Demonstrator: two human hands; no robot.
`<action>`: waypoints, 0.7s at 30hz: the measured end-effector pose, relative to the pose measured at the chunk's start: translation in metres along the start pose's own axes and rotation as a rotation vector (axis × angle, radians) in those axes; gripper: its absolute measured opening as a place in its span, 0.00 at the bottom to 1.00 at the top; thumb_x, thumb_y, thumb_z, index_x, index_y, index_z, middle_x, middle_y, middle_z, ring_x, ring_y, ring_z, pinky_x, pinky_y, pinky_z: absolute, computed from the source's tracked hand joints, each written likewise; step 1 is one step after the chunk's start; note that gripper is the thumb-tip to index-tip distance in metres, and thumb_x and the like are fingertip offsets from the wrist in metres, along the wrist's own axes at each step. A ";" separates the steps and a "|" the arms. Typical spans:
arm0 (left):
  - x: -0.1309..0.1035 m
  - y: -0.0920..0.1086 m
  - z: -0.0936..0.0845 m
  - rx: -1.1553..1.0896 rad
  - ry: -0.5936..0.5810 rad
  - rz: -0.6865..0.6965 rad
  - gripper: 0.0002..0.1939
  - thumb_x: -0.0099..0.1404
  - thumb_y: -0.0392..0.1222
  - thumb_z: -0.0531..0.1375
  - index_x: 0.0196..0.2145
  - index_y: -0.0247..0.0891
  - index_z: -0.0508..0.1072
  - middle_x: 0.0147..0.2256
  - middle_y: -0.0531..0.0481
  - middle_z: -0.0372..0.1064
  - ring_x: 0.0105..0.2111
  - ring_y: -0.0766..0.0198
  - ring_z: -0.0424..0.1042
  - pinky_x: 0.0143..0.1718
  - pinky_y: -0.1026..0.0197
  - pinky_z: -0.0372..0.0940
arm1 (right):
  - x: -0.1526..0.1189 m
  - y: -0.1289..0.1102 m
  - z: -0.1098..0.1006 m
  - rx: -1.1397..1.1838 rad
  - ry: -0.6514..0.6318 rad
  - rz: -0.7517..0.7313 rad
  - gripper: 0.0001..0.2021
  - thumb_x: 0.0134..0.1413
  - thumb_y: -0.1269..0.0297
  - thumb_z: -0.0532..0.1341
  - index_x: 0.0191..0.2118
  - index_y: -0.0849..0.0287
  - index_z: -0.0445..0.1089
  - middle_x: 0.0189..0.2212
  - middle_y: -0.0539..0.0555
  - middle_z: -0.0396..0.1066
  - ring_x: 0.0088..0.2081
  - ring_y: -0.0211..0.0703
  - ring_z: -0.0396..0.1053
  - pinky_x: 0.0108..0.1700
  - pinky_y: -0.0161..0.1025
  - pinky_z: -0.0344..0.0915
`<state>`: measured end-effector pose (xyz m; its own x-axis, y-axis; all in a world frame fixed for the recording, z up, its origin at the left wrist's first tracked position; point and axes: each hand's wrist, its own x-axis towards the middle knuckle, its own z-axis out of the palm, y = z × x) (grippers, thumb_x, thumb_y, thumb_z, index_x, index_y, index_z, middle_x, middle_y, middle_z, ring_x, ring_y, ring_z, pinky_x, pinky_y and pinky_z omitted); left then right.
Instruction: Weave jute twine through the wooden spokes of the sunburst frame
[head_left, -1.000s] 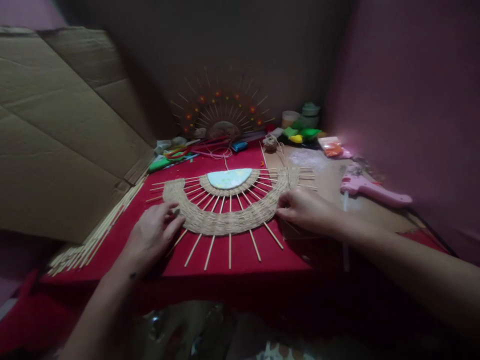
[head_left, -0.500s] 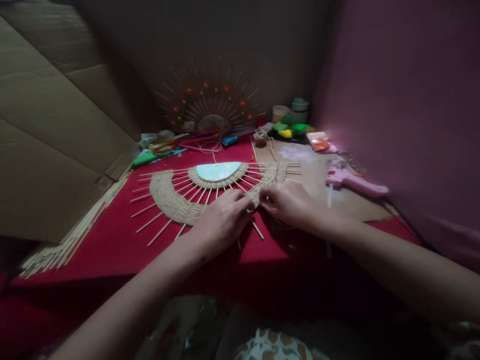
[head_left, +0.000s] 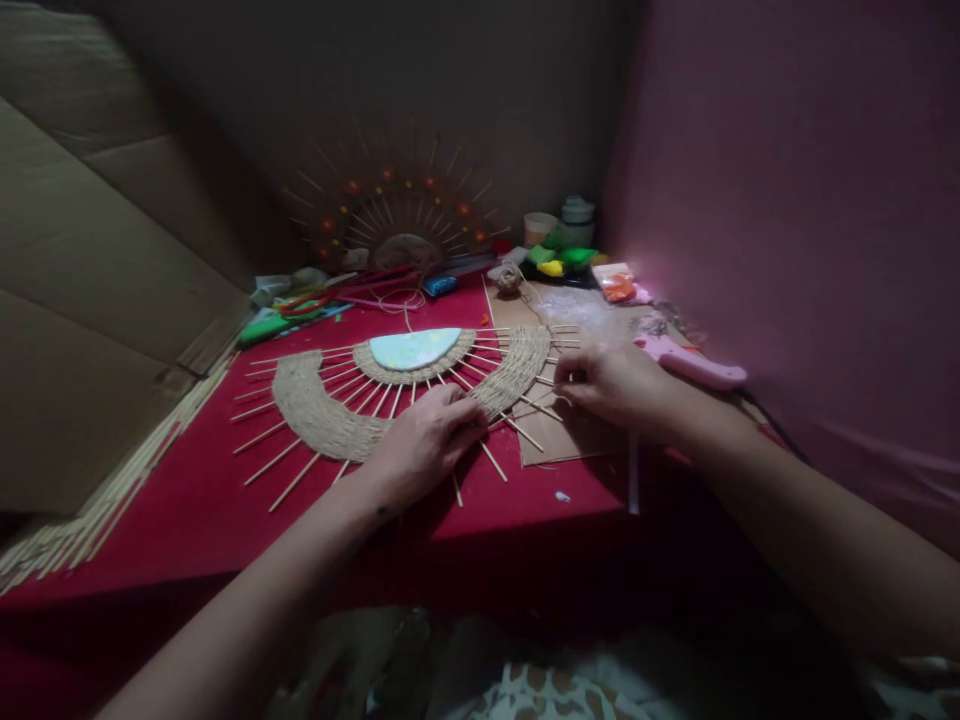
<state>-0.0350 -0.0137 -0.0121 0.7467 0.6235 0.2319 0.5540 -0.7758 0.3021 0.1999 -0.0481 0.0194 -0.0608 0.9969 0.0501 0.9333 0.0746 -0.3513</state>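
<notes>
A half-round woven piece (head_left: 315, 415) of twine and thin sticks lies flat on the red cloth, its sticks fanning toward me. At its centre sits a pale blue half disc (head_left: 415, 348). My left hand (head_left: 431, 430) rests over the front of the woven band, fingers closed on its edge; the fingertips are partly hidden. To the right, my right hand (head_left: 600, 380) is by the stick ends with thumb and fingers pinched together. Whatever may be between those fingertips is too small to make out.
A pink glue gun (head_left: 694, 362) lies right of my right hand, near a cardboard sheet (head_left: 555, 440). Loose sticks (head_left: 142, 470) line the left side by a large cardboard panel (head_left: 97, 270). Behind are a twine ball (head_left: 508, 278), clay packets (head_left: 577, 258), scissors (head_left: 304, 302) and a decorated fan (head_left: 405, 250).
My right hand has moved away from my left, to the right, baring the right part of the woven band. The whole view has shifted slightly.
</notes>
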 end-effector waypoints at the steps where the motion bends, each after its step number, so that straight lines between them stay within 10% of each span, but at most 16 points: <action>1: 0.000 0.000 0.000 -0.001 0.002 0.000 0.10 0.68 0.40 0.52 0.32 0.37 0.70 0.32 0.50 0.61 0.33 0.64 0.62 0.34 0.61 0.61 | -0.001 0.001 0.000 0.028 -0.011 0.008 0.06 0.50 0.68 0.59 0.29 0.58 0.73 0.27 0.53 0.72 0.28 0.38 0.65 0.29 0.36 0.56; 9: -0.005 -0.004 -0.003 0.045 -0.007 0.106 0.10 0.68 0.36 0.50 0.36 0.37 0.71 0.34 0.48 0.62 0.34 0.65 0.62 0.35 0.62 0.61 | -0.022 0.004 -0.005 0.208 -0.078 0.027 0.06 0.50 0.70 0.57 0.31 0.59 0.72 0.26 0.51 0.71 0.27 0.35 0.65 0.29 0.34 0.57; 21: -0.007 0.010 -0.015 0.687 -0.196 0.508 0.13 0.66 0.31 0.49 0.42 0.31 0.71 0.42 0.39 0.66 0.42 0.54 0.65 0.41 0.54 0.65 | -0.025 0.000 -0.008 0.187 -0.176 -0.004 0.08 0.48 0.72 0.56 0.31 0.60 0.72 0.24 0.51 0.71 0.25 0.35 0.63 0.27 0.34 0.55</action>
<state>-0.0401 -0.0245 0.0027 0.9782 0.2077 0.0048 0.1892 -0.8813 -0.4330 0.2041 -0.0733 0.0261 -0.1402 0.9845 -0.1056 0.8522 0.0656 -0.5191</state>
